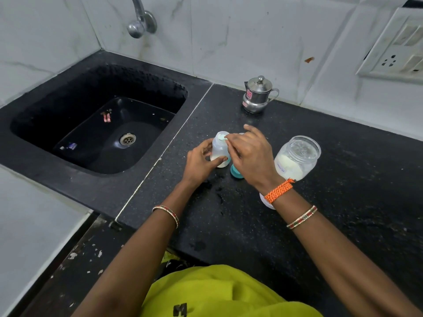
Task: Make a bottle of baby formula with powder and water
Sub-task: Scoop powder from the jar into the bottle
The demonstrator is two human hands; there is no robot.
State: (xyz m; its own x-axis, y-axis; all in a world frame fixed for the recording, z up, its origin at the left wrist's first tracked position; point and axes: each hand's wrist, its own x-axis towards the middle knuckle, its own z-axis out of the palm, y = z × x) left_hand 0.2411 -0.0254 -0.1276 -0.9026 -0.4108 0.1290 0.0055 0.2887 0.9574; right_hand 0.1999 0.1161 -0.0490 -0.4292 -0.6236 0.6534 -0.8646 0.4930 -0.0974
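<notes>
Bottle [220,154] stands upright on a black desk [332,202], just right of a dark sink [98,124], with a little white at its bottom. The left hand [201,160] curls round the bottle's lower body, thumb in front, steadying it. The right hand [249,152] hovers over the bottle's open mouth, its fingertips pinching a small pale scoop [223,137] tipped at the rim. Close behind the right wrist sits an open jar [297,157] of white powder, partly full, with its lid [266,201] lying on the desk nearer the person. A teal cap [237,172] rests between bottle and jar, mostly hidden by the right hand. A small steel pot [258,94] with a lid stands well back by the wall, and a tap [140,19] hangs above the sink. Risks seem plain: the bottle mouth is narrow, so a tilted or hurried scoop could spill powder onto the desk; the right forearm passes close to the open jar and might knock it; a loose left grip could let the light bottle tip.
</notes>
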